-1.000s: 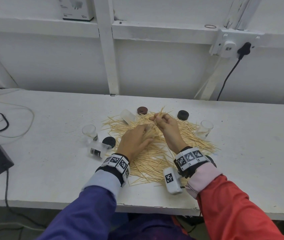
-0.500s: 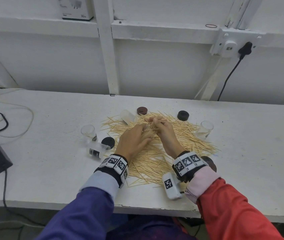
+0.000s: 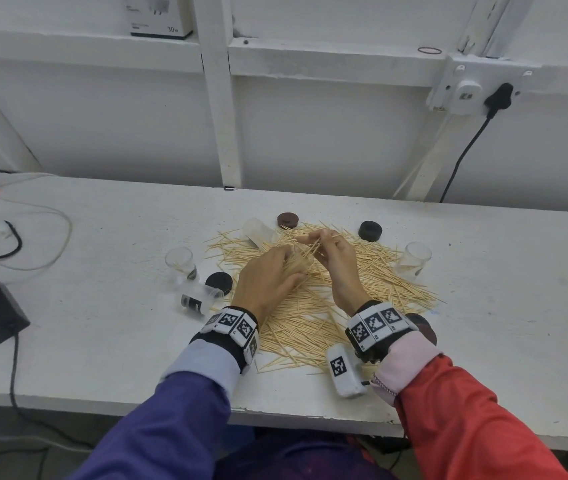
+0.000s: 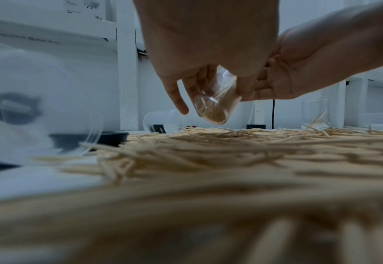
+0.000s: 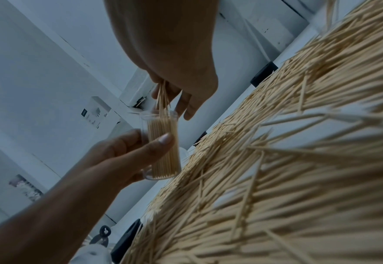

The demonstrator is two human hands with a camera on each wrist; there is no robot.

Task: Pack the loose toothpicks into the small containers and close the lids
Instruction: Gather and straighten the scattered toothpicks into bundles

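L to R across the table (image 3: 483,306): an upright clear cup (image 3: 180,261) w/ a few sticks in it, a second cup on its side (image 3: 199,298) just beside a black lid (image 3: 219,282), and a third lying cup (image 3: 258,231) at the far edge of the pile next to a brown lid (image 3: 288,220).

Mid-scene, left hand (image 3: 268,280) is wrapped round a clear container (image 5: 161,144), thumb on one wall, fingers on the other, tilted, held just above the pile. It's already well filled w/ upright sticks. Right hand (image 3: 336,261) pinches a small bundle of toothpicks (image 5: 162,96), tips entering the container mouth.

The loose toothpick pile (image 3: 345,306) spreads under and around both hands. Further R: another black lid (image 3: 370,231), then an upright cup (image 3: 414,259) w/ a few sticks at the pile's edge.

Handling, my read: sticks are v. light, stiff, thin, prob. snap if bent & scatter easily. Best taken as an aligned bundle, pinched near mid-length so the ends stay parallel going in. Container looks like thin smooth plastic, light, a bit slippery; hold it round the mid wall, as now, not by the rim, which needs to stay free. As it fills, new sticks will likely jam against those inside, so a tilt or light shake should help. Lids: small, rigid, grip by the edge.
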